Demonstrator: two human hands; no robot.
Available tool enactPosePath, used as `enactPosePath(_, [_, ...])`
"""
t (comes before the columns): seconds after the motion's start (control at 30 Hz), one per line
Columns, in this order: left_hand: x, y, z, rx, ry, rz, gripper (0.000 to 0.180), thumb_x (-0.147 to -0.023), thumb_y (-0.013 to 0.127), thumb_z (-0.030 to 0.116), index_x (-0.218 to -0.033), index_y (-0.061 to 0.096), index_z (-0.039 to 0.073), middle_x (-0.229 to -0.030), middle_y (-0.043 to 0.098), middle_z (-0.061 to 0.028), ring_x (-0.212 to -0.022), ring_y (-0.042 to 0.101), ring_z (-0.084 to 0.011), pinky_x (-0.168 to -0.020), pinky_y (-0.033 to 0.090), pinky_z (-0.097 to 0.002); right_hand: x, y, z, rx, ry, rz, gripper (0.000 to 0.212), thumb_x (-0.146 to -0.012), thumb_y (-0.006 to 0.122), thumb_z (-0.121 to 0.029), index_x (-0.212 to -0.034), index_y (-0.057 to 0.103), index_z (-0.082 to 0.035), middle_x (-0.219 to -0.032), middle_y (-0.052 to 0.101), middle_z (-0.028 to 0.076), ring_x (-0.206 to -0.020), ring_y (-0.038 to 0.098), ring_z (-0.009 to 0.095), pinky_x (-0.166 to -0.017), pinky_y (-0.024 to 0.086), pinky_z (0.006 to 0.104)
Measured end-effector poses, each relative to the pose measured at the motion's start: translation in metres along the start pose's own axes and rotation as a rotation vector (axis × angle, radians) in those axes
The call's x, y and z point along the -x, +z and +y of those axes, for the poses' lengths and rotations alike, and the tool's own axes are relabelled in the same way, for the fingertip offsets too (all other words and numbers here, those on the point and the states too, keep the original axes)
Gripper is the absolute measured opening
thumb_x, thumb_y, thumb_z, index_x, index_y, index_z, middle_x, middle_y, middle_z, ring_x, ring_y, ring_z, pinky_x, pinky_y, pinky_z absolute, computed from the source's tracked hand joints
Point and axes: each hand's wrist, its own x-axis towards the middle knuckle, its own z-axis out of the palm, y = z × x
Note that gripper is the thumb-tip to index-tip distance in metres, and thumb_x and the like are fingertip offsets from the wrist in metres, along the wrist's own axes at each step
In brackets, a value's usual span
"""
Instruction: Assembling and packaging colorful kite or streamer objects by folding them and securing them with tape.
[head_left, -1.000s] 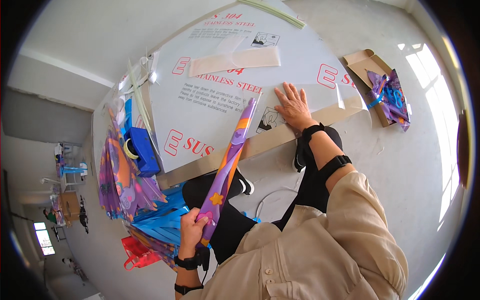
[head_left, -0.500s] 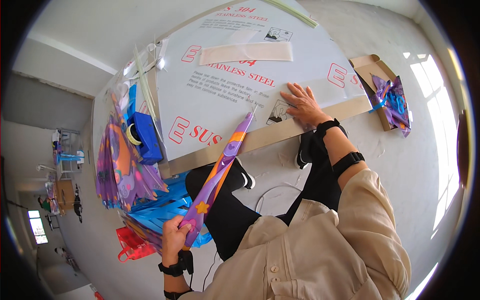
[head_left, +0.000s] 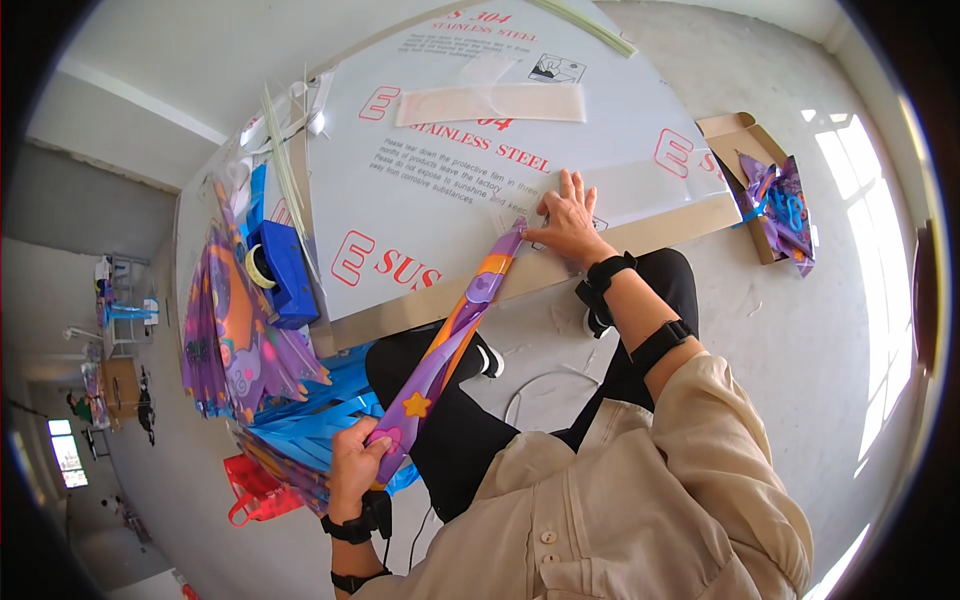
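Note:
My left hand (head_left: 356, 462) is closed around the lower end of a long folded strip of shiny purple-and-orange printed sheet (head_left: 440, 355), marked with a star. The strip slants up across my left thigh and over the table's near edge, narrowing to a point. At that tip, my right hand (head_left: 570, 226) rests on the film-covered table top (head_left: 350, 180), its fingers stretched out and the thumb against the tip. Whether the thumb presses down on it, I cannot tell.
A blue tape dispenser (head_left: 285, 277) stands at the table's left, beside thin pale rods (head_left: 285, 175) and purple printed sheets (head_left: 240, 330). Blue strips (head_left: 310, 415) and a red bag (head_left: 255, 490) lie below. A whitish strip (head_left: 490, 104) crosses the table. At right sits a cardboard box (head_left: 735, 140).
My right hand has slid left along the table to the strip's tip. The strip has shifted slightly up and right, with my left hand still holding its lower end.

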Motion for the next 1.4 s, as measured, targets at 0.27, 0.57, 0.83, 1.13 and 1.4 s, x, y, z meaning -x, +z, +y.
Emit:
enactPosePath(0.27, [-0.01, -0.001, -0.001, -0.072, 0.175, -0.013, 0.01, -0.076, 0.062, -0.001, -0.086, 0.061, -0.003, -0.071, 0.058, -0.0138, -0.062, 0.057, -0.0233, -0.061, 0.044, -0.0306, 0.003, 0.017, -0.002, 0.018, -0.022, 0.045, 0.035, -0.068, 0.072, -0.03, -0.085, 0.064, 0.0, -0.147, 0.021, 0.03, -0.139, 0.011, 0.044, -0.111, 0.003, 0.0581])
enactPosePath(0.57, [-0.014, -0.002, -0.005, -0.159, 0.202, -0.002, 0.009, -0.076, 0.062, -0.001, -0.085, 0.061, -0.002, -0.072, 0.059, -0.0155, -0.061, 0.057, -0.0261, -0.06, 0.045, -0.0308, -0.003, 0.014, -0.013, 0.071, 0.072, 0.213, 0.028, -0.073, 0.059, -0.016, -0.091, 0.07, 0.002, -0.137, 0.043, 0.015, -0.131, 0.033, 0.031, -0.106, 0.022, 0.0475])
enactPosePath(0.83, [-0.013, 0.008, -0.016, 0.037, 0.154, -0.071, 0.013, -0.077, 0.063, 0.0, -0.089, 0.064, -0.002, -0.071, 0.061, -0.0098, -0.063, 0.058, -0.0171, -0.061, 0.046, -0.0273, -0.01, 0.025, 0.028, -0.232, -0.107, 0.169, 0.021, -0.071, 0.055, -0.007, -0.085, 0.07, -0.004, -0.136, 0.047, 0.012, -0.132, 0.033, 0.028, -0.108, 0.02, 0.0434])
enactPosePath(1.13, [-0.012, 0.01, -0.015, 0.037, 0.116, -0.075, 0.014, -0.076, 0.064, 0.001, -0.09, 0.064, -0.003, -0.073, 0.062, -0.0094, -0.065, 0.06, -0.0178, -0.063, 0.046, -0.0266, -0.01, -0.022, -0.047, 0.125, 0.179, -0.017, 0.038, -0.072, 0.064, -0.017, -0.107, 0.065, -0.002, -0.125, 0.054, 0.012, -0.121, 0.045, 0.03, -0.093, 0.038, 0.0501])
enactPosePath(1.4, [-0.012, -0.001, -0.028, -0.05, 0.173, -0.003, 0.013, -0.075, 0.063, 0.0, -0.088, 0.063, -0.002, -0.071, 0.06, -0.012, -0.062, 0.058, -0.02, -0.06, 0.045, -0.0293, -0.023, 0.015, -0.009, 0.088, 0.027, 0.2, 0.02, -0.069, 0.059, -0.004, -0.087, 0.068, -0.001, -0.116, 0.058, 0.014, -0.109, 0.05, 0.038, -0.091, 0.044, 0.0448])
